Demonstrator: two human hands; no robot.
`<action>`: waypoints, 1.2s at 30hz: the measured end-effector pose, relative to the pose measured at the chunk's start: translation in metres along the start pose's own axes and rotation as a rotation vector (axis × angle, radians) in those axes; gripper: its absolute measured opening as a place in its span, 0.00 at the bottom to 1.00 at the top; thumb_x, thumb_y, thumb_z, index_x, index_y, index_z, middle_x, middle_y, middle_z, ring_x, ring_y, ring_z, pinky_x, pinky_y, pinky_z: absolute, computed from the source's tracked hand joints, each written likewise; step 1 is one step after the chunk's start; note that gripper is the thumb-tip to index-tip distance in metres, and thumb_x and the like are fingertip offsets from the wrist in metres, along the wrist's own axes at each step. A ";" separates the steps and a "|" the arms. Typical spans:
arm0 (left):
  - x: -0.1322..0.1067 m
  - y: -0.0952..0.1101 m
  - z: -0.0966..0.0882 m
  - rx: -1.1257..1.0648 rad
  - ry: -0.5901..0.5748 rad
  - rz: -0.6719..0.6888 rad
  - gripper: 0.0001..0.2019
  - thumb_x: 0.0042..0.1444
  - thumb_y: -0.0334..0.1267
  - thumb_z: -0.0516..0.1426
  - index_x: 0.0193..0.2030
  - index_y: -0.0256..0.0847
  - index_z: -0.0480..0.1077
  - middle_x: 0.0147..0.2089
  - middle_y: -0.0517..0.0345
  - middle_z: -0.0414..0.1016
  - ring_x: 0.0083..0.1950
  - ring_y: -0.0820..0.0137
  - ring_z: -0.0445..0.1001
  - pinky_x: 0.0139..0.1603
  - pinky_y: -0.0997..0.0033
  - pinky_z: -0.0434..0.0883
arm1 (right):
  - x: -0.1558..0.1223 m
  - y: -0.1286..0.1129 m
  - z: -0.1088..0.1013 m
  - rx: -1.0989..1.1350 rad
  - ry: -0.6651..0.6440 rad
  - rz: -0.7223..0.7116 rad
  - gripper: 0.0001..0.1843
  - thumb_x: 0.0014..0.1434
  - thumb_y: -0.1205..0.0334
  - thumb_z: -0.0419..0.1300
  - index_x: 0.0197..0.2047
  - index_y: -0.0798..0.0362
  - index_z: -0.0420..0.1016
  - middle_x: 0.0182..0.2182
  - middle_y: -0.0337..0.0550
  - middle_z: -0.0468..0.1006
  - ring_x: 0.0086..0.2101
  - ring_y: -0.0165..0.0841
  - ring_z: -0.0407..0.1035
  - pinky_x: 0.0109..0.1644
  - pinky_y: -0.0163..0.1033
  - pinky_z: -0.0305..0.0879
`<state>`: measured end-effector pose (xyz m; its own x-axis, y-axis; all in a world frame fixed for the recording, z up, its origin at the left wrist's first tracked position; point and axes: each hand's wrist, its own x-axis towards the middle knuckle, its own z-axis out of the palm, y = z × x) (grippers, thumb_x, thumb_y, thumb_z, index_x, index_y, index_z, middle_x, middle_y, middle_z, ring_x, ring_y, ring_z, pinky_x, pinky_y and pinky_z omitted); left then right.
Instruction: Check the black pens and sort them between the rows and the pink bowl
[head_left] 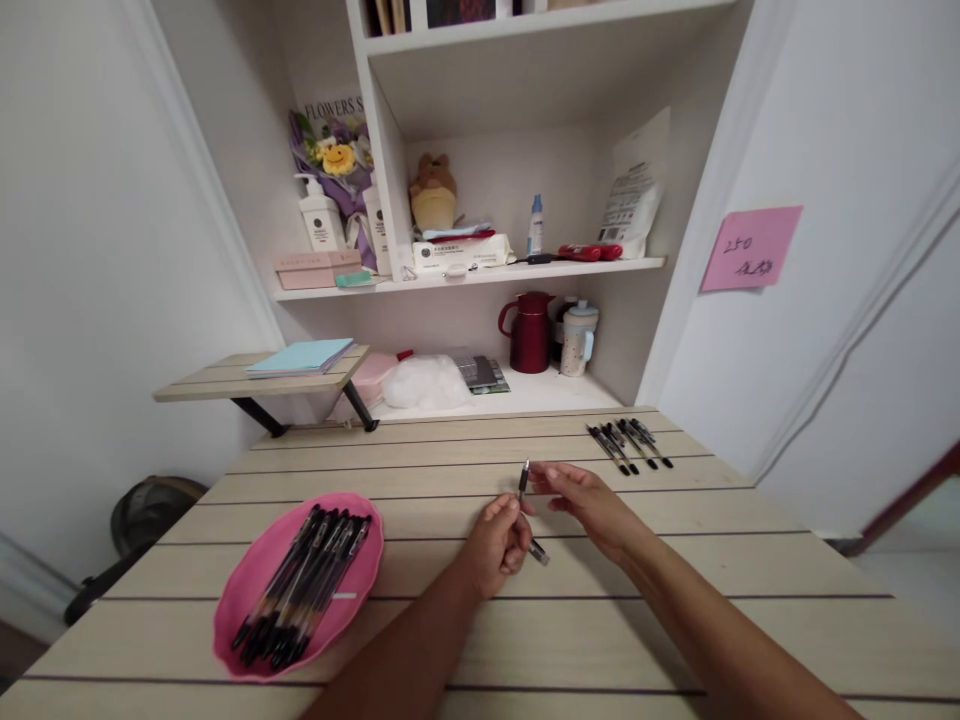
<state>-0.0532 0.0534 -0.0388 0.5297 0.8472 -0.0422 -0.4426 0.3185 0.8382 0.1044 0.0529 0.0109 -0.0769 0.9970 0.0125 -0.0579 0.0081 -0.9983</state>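
My left hand (pixel 498 545) is closed around the middle of a black-gripped pen (pixel 523 482), whose metal tip points up and away from me. The pen's other end sticks out below my fingers, just over the table. Beside the tip, my right hand (pixel 576 497) has its fingers curved and apart, with nothing visible in them. A pink scalloped tray (pixel 225 612) to the left holds several capped black pens (pixel 304 580). More capped pens with black caps (pixel 628 445) lie in a row at the far right of the table.
The slatted wooden table (pixel 675 570) meets a white shelf unit (pixel 465 285) at the back. A small raised shelf (pixel 214 380) with blue paper (pixel 300 357) stands at the left. In the lower compartment are a red jug (pixel 530 335) and a cup (pixel 577 342).
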 end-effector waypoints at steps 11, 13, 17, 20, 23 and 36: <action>-0.001 0.001 0.001 0.063 -0.050 -0.014 0.15 0.54 0.49 0.53 0.37 0.38 0.62 0.17 0.68 0.63 0.09 0.86 0.47 0.11 0.84 0.38 | 0.011 -0.001 0.016 0.243 0.075 0.034 0.19 0.38 0.50 0.67 0.31 0.55 0.77 0.31 0.44 0.77 0.31 0.30 0.67 0.34 0.34 0.60; -0.001 0.000 0.002 0.079 -0.042 -0.008 0.15 0.54 0.49 0.53 0.37 0.37 0.62 0.16 0.68 0.63 0.09 0.86 0.47 0.11 0.84 0.37 | 0.013 0.000 0.016 0.206 0.113 0.028 0.19 0.36 0.50 0.68 0.28 0.56 0.76 0.27 0.42 0.76 0.27 0.28 0.65 0.32 0.34 0.60; -0.001 -0.001 0.003 0.116 -0.014 0.011 0.14 0.54 0.48 0.53 0.36 0.37 0.62 0.16 0.68 0.63 0.09 0.86 0.46 0.11 0.83 0.38 | 0.017 0.003 0.019 0.129 0.242 0.034 0.19 0.33 0.50 0.69 0.19 0.55 0.67 0.16 0.34 0.68 0.19 0.24 0.58 0.26 0.34 0.57; -0.001 -0.001 0.003 0.128 0.002 0.021 0.15 0.53 0.49 0.53 0.36 0.37 0.62 0.17 0.67 0.63 0.09 0.86 0.46 0.11 0.83 0.38 | 0.016 0.003 0.020 0.128 0.212 0.049 0.20 0.36 0.47 0.67 0.20 0.54 0.67 0.18 0.35 0.70 0.20 0.25 0.60 0.26 0.33 0.57; -0.002 0.000 0.004 0.118 0.011 0.019 0.16 0.53 0.50 0.53 0.36 0.38 0.62 0.17 0.67 0.64 0.10 0.86 0.46 0.11 0.83 0.39 | 0.012 0.003 0.020 0.215 0.091 0.054 0.22 0.41 0.43 0.63 0.30 0.54 0.73 0.29 0.43 0.76 0.25 0.28 0.65 0.29 0.34 0.60; 0.001 0.007 -0.001 -0.109 0.098 0.035 0.14 0.51 0.47 0.55 0.37 0.40 0.61 0.18 0.69 0.62 0.11 0.85 0.47 0.12 0.84 0.40 | 0.006 0.018 0.016 -0.482 0.177 -0.009 0.15 0.47 0.49 0.57 0.29 0.54 0.72 0.27 0.43 0.76 0.30 0.33 0.69 0.32 0.36 0.60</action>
<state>-0.0569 0.0573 -0.0335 0.4415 0.8944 -0.0710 -0.5385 0.3275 0.7764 0.0866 0.0576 -0.0065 0.0931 0.9942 0.0534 0.4113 0.0104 -0.9115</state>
